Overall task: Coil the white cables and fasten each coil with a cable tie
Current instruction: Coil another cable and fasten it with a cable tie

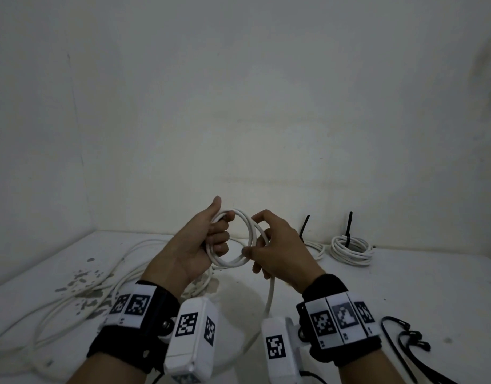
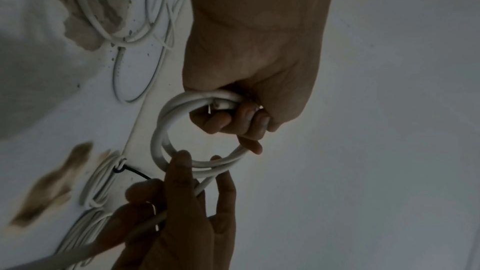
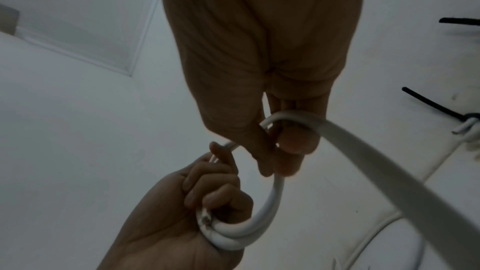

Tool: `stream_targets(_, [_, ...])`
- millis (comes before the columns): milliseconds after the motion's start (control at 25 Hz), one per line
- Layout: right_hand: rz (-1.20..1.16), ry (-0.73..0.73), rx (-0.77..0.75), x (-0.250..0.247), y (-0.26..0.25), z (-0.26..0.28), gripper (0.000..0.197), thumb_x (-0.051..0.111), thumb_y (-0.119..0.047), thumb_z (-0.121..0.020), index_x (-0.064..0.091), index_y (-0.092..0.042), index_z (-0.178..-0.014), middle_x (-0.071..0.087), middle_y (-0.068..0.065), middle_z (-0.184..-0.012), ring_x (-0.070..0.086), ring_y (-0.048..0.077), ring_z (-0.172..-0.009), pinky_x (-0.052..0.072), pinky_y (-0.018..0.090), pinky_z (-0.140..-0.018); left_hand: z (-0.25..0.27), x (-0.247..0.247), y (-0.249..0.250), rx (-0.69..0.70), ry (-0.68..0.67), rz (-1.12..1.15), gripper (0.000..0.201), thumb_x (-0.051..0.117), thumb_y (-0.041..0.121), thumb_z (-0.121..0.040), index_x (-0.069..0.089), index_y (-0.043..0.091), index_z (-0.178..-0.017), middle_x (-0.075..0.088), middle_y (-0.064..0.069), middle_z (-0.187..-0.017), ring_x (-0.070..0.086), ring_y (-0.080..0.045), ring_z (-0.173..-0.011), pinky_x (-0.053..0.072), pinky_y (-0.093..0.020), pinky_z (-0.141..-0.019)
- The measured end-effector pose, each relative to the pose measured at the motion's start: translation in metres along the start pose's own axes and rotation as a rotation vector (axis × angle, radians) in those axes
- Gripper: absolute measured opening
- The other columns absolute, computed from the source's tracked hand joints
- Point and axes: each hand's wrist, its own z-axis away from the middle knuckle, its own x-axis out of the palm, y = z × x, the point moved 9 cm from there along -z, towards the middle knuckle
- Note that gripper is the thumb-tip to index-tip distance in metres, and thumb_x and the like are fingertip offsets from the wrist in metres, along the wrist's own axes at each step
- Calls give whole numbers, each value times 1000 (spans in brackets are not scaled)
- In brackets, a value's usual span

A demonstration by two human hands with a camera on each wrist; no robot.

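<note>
Left hand (image 1: 195, 245) grip: fingers curled round the near-left side of a small coil (image 1: 240, 239) of white cable, 2 turns visible, cut end tucked in the fist. Right hand (image 1: 280, 250) grip: thumb and fingers pinching the coil's right side, with the free run of cable (image 1: 270, 293) passing through the palm and dropping to the white surface (image 1: 405, 286). Coil held in the air, above the surface, between both hands. Loose white cables (image 1: 80, 289): sprawled on the surface at left. Finished coil (image 1: 352, 249): far right, by the wall, bound with a black cable tie (image 1: 349, 227) standing upright. 1 further tied coil (image 1: 315, 249) beside it, partly hidden behind the right hand. Spare black ties (image 1: 405, 339): near right.
</note>
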Motion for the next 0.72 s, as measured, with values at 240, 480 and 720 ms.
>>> stream_targets(240, [-183, -20, 19, -3, -2, -3, 17, 64, -19, -96, 59, -3, -99, 60, 7, -60, 63, 23, -48, 39, 24, -39, 3, 3, 10, 49, -31, 95, 36, 44, 39, -101, 52, 14, -75, 18, 10, -47, 17, -3, -32, 16, -15, -29])
stream_targets(480, [-125, 101, 9, -22, 1, -1, 20, 69, -26, -92, 55, -20, -107, 61, 2, -60, 57, 20, -43, 42, 23, -41, 2, 3, 13, 16, -51, 182, 38, 37, 34, -103, 44, 17, -70, 21, 9, -44, 17, -4, -31, 12, -18, -33])
stream_targets(720, [-26, -251, -11, -23, -5, 10, 30, 41, -14, -104, 69, -22, -106, 75, -2, -99, 72, 16, -85, 54, 36, -79, -7, -40, 21, 59, 54, 451, 42, 29, 37, -106, 40, 18, -70, 26, 9, -46, 25, -6, -33, 21, -18, -35])
